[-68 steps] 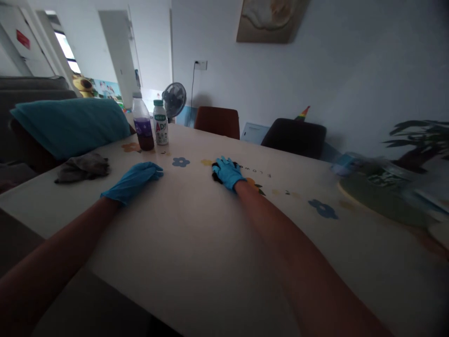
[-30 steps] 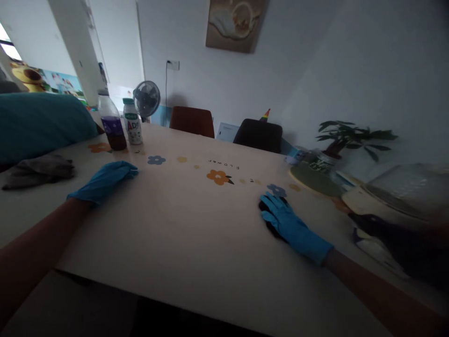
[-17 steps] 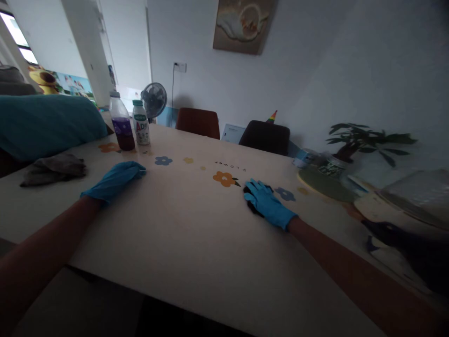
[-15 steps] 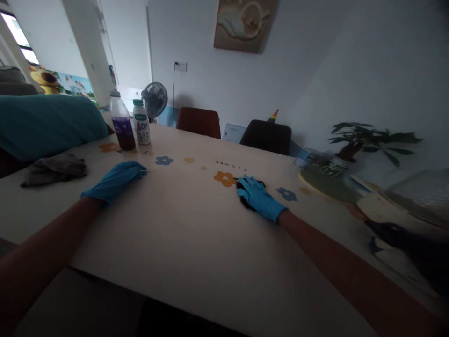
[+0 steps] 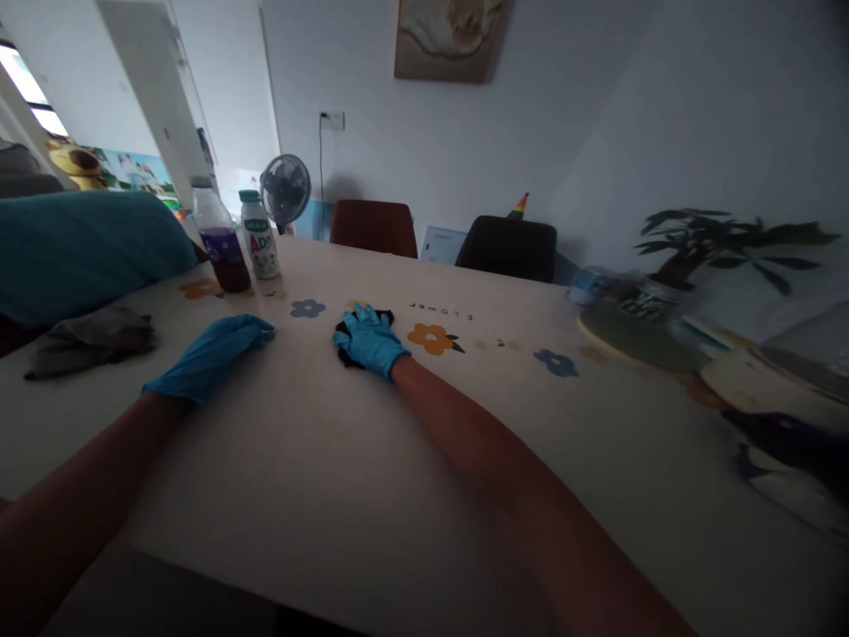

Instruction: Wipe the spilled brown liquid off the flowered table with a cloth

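My right hand (image 5: 370, 341), in a blue glove, presses down on a dark cloth (image 5: 386, 316) against the white table (image 5: 318, 460). Its fingers lie over the cloth, whose black edges stick out around them. My left hand (image 5: 216, 354), gloved in the same blue, rests on the tabletop further left. The fingers there are curled together, and nothing shows in them. A crumpled grey rag (image 5: 89, 341) lies to the left of that hand. Beyond it stand a bottle of dark drink with a purple label (image 5: 225, 252) and a white bottle with a green cap (image 5: 260, 239).
At right are a potted plant (image 5: 653, 296), a green round mat (image 5: 630, 336) and a pale container (image 5: 749, 380). A brown chair (image 5: 375, 227) and a black chair (image 5: 508, 248) stand behind the table, with a fan (image 5: 285, 190) at back left.
My right hand has slid left across the table with the dark cloth, uncovering the orange flower's leaf. My left hand stays nearly in place. The view has shifted slightly.
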Tool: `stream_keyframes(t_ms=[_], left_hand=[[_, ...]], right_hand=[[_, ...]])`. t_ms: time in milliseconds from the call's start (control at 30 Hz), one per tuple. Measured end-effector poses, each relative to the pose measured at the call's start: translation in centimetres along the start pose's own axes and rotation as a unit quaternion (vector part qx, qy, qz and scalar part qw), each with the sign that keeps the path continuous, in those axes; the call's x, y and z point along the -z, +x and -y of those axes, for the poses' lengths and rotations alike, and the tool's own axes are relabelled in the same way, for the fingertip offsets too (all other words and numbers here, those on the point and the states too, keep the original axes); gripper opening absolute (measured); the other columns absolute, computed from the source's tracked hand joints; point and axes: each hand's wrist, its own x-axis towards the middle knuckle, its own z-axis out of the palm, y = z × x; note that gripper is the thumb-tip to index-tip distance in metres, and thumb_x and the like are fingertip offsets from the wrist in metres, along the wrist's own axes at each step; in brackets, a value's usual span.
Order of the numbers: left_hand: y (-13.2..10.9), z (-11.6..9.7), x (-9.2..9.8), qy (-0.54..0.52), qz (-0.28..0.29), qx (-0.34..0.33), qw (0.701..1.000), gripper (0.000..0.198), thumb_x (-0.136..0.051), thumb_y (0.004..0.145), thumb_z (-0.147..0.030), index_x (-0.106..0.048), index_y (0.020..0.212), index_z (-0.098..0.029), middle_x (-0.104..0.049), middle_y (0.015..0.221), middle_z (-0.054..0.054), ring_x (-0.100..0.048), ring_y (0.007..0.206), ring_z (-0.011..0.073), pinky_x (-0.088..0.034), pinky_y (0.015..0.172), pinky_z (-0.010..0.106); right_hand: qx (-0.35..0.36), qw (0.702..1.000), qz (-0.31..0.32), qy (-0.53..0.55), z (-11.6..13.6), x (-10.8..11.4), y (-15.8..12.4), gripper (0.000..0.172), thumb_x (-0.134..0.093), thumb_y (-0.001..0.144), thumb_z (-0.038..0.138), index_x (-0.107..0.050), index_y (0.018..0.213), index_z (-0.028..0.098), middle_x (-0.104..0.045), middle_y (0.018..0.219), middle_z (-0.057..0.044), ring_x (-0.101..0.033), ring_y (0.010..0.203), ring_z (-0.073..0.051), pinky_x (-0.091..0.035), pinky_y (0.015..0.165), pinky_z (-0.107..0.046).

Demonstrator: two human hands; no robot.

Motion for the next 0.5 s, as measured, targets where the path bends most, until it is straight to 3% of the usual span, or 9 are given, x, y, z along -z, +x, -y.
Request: stream_keyframes(t_ms=[100, 233, 367, 500], left_hand=[[-0.2, -0.6, 0.2, -0.008, 0.004, 0.004, 1.0, 0.064, -0.061, 0.08, -0.075, -0.085, 0.11, -0.024, -0.087, 0.136, 0.013, -0.078, 0.133, 0.0409, -0.054, 0.136, 0.056], [-0.2, -0.4, 0.3, -0.027, 0.01, 0.011, 1.0, 0.066, -0.064, 0.078, -0.076, -0.085, 0.112, -0.024, -0.086, 0.14, 0.016, -0.077, 0.136, 0.0431, -0.052, 0.138, 0.059], [-0.2, 0.4, 0.2, -0.044, 0.002, 0.015, 0.999, 0.065, -0.066, 0.081, -0.075, -0.087, 0.115, -0.024, -0.085, 0.143, 0.017, -0.076, 0.139, 0.0433, -0.05, 0.139, 0.061], [-0.4, 1.1, 0.0, -0.045, -0.005, 0.015, 0.999, 0.063, -0.067, 0.086, -0.073, -0.089, 0.118, -0.025, -0.085, 0.143, 0.015, -0.075, 0.139, 0.0428, -0.049, 0.139, 0.063]], right_hand=[[0.006, 1.0, 0.002, -0.001, 1.9, 0.1, 1.0, 0.074, -0.043, 0.123, 0.054, -0.05, 0.187, 0.017, -0.031, 0.198, -0.015, -0.028, 0.185, -0.038, -0.028, 0.147, -0.058], [0.006, 1.0, -0.009, 0.0, 2.2, 0.2, 2.4, 0.068, -0.041, 0.125, 0.049, -0.051, 0.186, 0.021, -0.033, 0.197, -0.008, -0.031, 0.184, -0.035, -0.029, 0.147, -0.059], [-0.011, 1.0, -0.017, 0.003, 1.4, 0.3, 4.3, 0.066, -0.039, 0.128, 0.048, -0.049, 0.186, 0.018, -0.033, 0.198, -0.007, -0.033, 0.183, -0.033, -0.029, 0.147, -0.057], [-0.041, 0.999, -0.022, 0.006, -1.1, 0.4, 5.7, 0.066, -0.038, 0.129, 0.045, -0.048, 0.186, 0.013, -0.033, 0.198, -0.011, -0.033, 0.182, -0.034, -0.028, 0.147, -0.057]])
